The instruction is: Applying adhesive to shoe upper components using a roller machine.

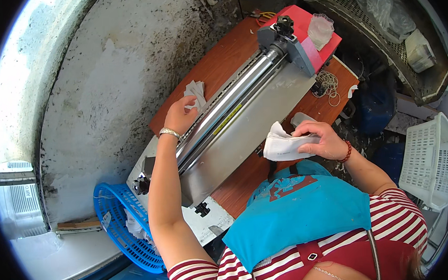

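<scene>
My left hand (pixel 181 117) reaches over a long machine with a shiny metal roller (pixel 231 96). Its thumb and fingers close on a crumpled white piece (pixel 196 92), paper or cloth, lying on the wooden table behind the roller. In my right hand (pixel 324 140), a folded stack of thin white pieces (pixel 282 145) is gripped between thumb and fingers, in front of the machine's metal plate (pixel 263 112). I cannot tell whether the stack is paper or cloth. A grey rounded object (pixel 300 119) shows partly behind the stack.
A red end housing (pixel 298 17) carries a clear plastic cup-like item (pixel 321 31). Tangled string (pixel 328 86) lies on the reddish-brown table (pixel 194 70). A blue basket (pixel 138 250) with white scraps stands at the left, a white crate (pixel 430 163) at the right. A stained wall rises behind.
</scene>
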### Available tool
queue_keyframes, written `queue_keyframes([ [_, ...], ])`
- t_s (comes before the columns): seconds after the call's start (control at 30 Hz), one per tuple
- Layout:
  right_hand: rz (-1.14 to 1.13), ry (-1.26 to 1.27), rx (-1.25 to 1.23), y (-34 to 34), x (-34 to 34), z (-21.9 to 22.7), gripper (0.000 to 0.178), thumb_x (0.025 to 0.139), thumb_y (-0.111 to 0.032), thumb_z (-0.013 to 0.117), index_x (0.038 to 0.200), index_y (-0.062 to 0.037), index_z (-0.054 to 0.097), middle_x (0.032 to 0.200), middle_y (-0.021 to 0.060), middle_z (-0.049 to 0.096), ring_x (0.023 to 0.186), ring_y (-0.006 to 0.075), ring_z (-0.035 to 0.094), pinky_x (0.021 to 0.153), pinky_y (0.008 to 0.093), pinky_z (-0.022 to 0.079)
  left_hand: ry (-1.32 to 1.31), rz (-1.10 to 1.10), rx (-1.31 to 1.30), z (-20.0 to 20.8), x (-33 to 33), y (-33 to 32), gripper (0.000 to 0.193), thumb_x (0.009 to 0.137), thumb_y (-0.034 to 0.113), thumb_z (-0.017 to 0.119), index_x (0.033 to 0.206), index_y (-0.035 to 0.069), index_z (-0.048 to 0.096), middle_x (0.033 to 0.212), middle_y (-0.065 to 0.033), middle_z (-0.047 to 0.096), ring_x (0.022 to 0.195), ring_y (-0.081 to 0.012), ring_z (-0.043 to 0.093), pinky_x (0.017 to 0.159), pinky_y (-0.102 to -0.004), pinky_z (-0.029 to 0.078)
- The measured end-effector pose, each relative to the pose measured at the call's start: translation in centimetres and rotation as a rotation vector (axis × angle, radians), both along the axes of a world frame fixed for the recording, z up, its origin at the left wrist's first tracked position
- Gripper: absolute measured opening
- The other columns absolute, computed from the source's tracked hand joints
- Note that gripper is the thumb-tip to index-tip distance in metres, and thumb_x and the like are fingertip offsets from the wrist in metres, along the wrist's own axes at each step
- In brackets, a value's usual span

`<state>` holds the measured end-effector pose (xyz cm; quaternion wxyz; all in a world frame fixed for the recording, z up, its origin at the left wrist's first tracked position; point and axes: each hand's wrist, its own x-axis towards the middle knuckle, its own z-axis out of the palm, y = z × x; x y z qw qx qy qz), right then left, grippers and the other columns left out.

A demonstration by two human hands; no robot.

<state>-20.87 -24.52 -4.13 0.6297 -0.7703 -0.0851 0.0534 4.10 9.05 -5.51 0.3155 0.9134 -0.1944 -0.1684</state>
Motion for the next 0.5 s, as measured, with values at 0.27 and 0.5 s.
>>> queue_keyframes([
  [0.27, 0.179, -0.056, -0.193, 9.1, 6.9, -1.1, 0.032, 0.082, -0.026, 0.071, 0.106, -0.0052, 0.064, 0.094, 0.0062, 0.063, 0.090, 0.0215, 0.062, 0.080, 0.0319, 0.048, -0.074, 0.037, -0.092, -0.2, -0.6, 1.2, 0.039, 0.078, 0.016, 0.060, 0.115, 0.005, 0.062, 0.102, -0.0117, 0.068, 0.074, -0.0195, 0.064, 0.074, -0.0332, 0.052],
  [0.5, 0.007, -0.592, -0.756, 9.2, 7.0, -1.7, 0.029, 0.076, -0.024, 0.072, 0.100, -0.0096, 0.063, 0.089, 0.0065, 0.061, 0.077, 0.0269, 0.060, 0.067, 0.0375, 0.046, -0.059, 0.035, -0.071, -0.1, -0.9, 1.1, 0.038, 0.079, 0.017, 0.060, 0.115, 0.005, 0.062, 0.102, -0.0115, 0.068, 0.074, -0.0201, 0.065, 0.074, -0.0339, 0.052],
])
